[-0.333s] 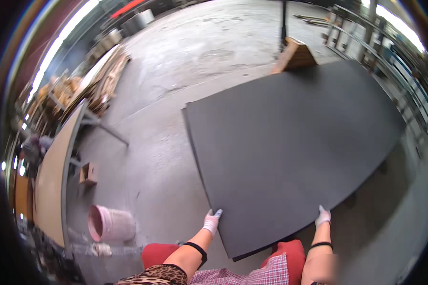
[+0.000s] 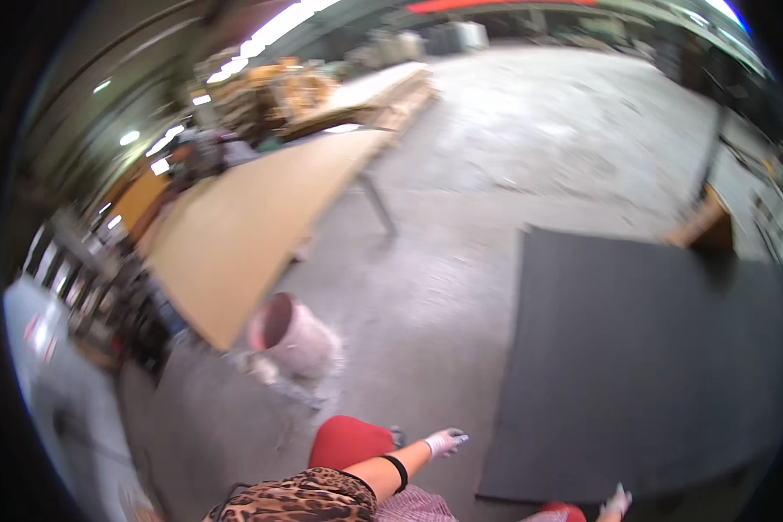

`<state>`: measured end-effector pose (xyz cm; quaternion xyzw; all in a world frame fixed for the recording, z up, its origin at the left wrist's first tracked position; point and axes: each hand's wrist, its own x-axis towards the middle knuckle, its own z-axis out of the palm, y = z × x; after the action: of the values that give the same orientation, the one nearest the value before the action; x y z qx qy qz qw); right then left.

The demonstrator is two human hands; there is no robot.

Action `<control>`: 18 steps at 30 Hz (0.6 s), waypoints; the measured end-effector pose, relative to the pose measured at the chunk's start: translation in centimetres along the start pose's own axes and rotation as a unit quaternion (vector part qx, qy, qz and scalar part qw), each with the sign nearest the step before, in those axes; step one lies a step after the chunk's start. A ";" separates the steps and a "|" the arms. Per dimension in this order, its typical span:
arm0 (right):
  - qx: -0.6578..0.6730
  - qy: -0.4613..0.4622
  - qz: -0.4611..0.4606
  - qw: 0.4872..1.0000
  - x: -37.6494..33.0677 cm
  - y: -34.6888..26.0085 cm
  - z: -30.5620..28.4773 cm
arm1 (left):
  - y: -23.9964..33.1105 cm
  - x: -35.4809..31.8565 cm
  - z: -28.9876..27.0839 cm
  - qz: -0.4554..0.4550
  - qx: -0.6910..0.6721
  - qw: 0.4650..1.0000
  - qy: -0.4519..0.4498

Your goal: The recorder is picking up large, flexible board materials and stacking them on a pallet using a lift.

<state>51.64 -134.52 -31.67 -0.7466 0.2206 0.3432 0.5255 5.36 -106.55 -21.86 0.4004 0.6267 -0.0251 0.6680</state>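
Left hand (image 2: 446, 442): gloved, fingers loosely extended, nothing visible in it, just beside dark sheet (image 2: 644, 365), apart from its left edge. Right hand (image 2: 616, 502): at sheet's near edge, blurred, cannot tell how far open or if gripping. Sheet spreads ahead of right hand. Left of left hand, farther out: 1 pinkish bucket (image 2: 297, 337), 1 tan panel (image 2: 252, 226).

Tan board (image 2: 252, 222) seen above a grey leg (image 2: 377, 204), pinkish bucket (image 2: 311, 344) set near it on concrete floor (image 2: 435, 296), what may be planks (image 2: 404, 97) stacked beyond, bright lights (image 2: 277, 30) mounted overhead
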 end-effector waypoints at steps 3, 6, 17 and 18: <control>0.068 -0.048 -0.024 0.996 -8.3 -3.9 3.3 | -7.8 -2.0 -11.7 0.089 -0.473 0.876 0.038; 0.042 -0.190 -0.107 0.975 -14.2 -6.6 2.5 | -11.0 -5.7 -20.1 0.178 -0.617 0.735 0.218; -0.088 -0.359 -0.216 0.904 -37.7 -7.4 14.9 | -4.8 -25.7 -41.6 0.501 -0.567 0.634 0.155; -0.117 -0.386 -0.246 0.881 -38.7 -6.8 15.3 | -3.2 -25.9 -40.8 0.460 -0.507 0.701 0.201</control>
<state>26.23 -119.03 -1.81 -0.6411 -0.2326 0.4872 0.5455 -35.16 -97.73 3.09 0.2354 0.4023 0.6873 0.5571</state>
